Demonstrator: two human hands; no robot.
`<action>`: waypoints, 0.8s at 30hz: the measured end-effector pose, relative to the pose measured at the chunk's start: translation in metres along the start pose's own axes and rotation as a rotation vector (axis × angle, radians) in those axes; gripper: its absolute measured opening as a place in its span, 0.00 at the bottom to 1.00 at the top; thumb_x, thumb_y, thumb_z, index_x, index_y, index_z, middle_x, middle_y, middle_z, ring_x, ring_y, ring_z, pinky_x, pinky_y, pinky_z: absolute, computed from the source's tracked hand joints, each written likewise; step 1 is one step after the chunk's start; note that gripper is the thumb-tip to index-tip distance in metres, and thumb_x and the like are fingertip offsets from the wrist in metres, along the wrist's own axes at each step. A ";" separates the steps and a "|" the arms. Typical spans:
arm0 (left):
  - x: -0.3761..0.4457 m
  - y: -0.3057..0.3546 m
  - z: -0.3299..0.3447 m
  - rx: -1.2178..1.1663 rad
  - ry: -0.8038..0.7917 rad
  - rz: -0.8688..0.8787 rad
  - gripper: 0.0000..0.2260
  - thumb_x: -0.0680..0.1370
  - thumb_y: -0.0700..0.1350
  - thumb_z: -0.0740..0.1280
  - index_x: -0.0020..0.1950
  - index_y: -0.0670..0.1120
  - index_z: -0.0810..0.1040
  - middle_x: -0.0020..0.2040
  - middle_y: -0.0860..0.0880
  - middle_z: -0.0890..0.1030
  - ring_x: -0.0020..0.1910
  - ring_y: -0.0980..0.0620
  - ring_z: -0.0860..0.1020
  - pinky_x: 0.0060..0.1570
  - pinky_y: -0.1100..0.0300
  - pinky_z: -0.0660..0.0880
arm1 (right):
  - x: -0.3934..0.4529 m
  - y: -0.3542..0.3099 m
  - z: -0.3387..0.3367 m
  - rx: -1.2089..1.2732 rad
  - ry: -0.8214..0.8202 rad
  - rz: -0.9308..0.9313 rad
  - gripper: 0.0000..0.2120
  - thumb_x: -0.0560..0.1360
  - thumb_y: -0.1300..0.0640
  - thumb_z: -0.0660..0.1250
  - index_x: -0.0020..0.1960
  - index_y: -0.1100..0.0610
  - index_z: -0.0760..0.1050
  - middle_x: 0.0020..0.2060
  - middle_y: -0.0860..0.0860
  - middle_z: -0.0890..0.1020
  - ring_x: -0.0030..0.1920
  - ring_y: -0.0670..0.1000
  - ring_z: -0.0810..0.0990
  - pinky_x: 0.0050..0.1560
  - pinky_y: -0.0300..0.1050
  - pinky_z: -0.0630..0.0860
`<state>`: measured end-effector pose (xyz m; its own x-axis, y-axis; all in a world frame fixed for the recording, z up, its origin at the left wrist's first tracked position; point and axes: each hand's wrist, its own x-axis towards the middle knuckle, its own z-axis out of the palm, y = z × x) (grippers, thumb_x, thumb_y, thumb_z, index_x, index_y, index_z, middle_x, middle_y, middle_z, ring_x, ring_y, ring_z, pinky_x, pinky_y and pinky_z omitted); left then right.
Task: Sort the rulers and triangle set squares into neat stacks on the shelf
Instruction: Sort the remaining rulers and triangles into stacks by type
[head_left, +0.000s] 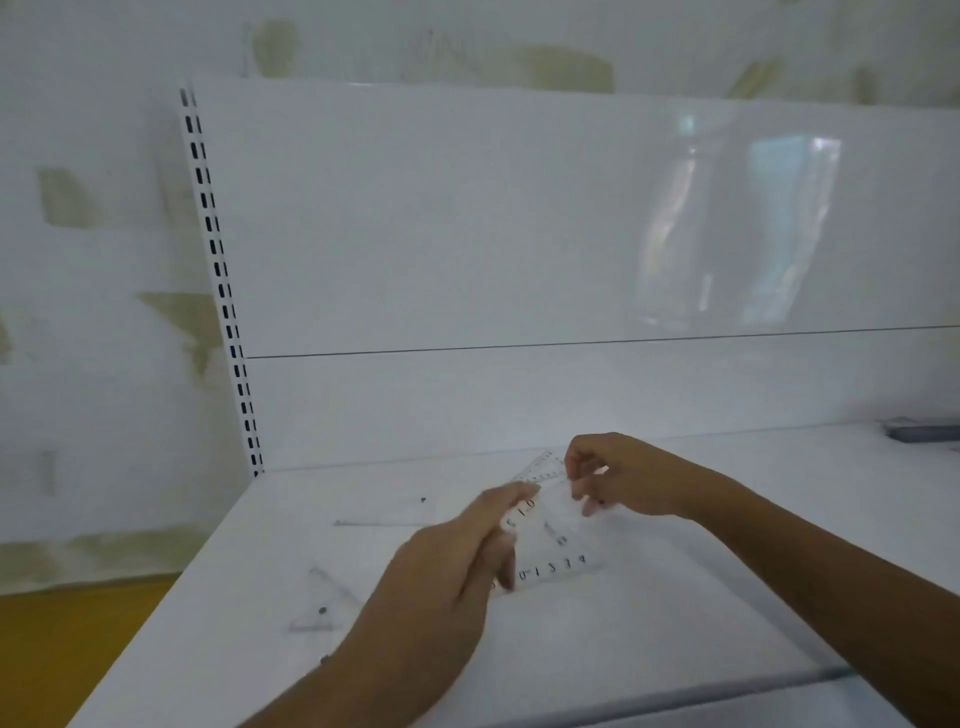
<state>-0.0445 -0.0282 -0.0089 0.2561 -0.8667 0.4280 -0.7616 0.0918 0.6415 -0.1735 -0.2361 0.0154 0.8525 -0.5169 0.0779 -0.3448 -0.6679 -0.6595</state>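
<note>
A flat white metal shelf (649, 597) is seen from above, through the head camera. It is backed by a glossy white panel (467, 218), in which a window is dimly reflected. A white upright post with a row of dark slots (221, 280) runs down the panel's left edge. Behind it, a pale wall with yellowish patches (67, 197) is visible, and a yellow floor (62, 639) lies at lower left.

Over the middle of the shelf, a clear plastic triangle set square with black numerals (548, 530) is held between both hands. Its near-left edge is pinched by the curled fingers of the left hand (447, 561). Its far corner is pinched by the fingertips of the right hand (618, 475).

Two more clear set squares lie flat on the shelf: a slim one (379, 519) to the left of the hands, and another (322, 603) nearer the front-left. A dark flat object (922, 430), blurred, rests at the far right.
</note>
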 end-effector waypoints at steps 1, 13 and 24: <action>0.007 0.013 -0.038 0.000 -0.054 -0.011 0.15 0.81 0.53 0.53 0.66 0.66 0.63 0.41 0.58 0.77 0.32 0.62 0.72 0.39 0.65 0.68 | -0.010 0.005 -0.006 0.032 0.047 0.027 0.04 0.77 0.62 0.62 0.45 0.56 0.72 0.43 0.53 0.80 0.38 0.55 0.85 0.40 0.45 0.79; 0.042 0.039 0.034 0.273 -0.226 0.085 0.26 0.74 0.50 0.67 0.66 0.67 0.59 0.47 0.59 0.73 0.34 0.62 0.74 0.34 0.69 0.70 | -0.153 0.059 -0.091 -0.507 0.152 0.204 0.29 0.64 0.36 0.73 0.56 0.42 0.62 0.51 0.40 0.73 0.45 0.42 0.75 0.42 0.35 0.70; 0.102 0.166 0.198 0.126 -0.279 0.227 0.21 0.77 0.57 0.63 0.70 0.57 0.67 0.49 0.65 0.75 0.38 0.65 0.74 0.39 0.69 0.68 | -0.329 0.144 -0.192 -0.564 0.297 0.322 0.29 0.68 0.36 0.69 0.67 0.35 0.64 0.64 0.33 0.65 0.48 0.39 0.74 0.52 0.36 0.75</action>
<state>-0.2632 -0.1987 0.0154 -0.0864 -0.9330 0.3493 -0.8519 0.2510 0.4596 -0.5794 -0.2649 0.0380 0.5586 -0.8054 0.1981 -0.7806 -0.5912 -0.2027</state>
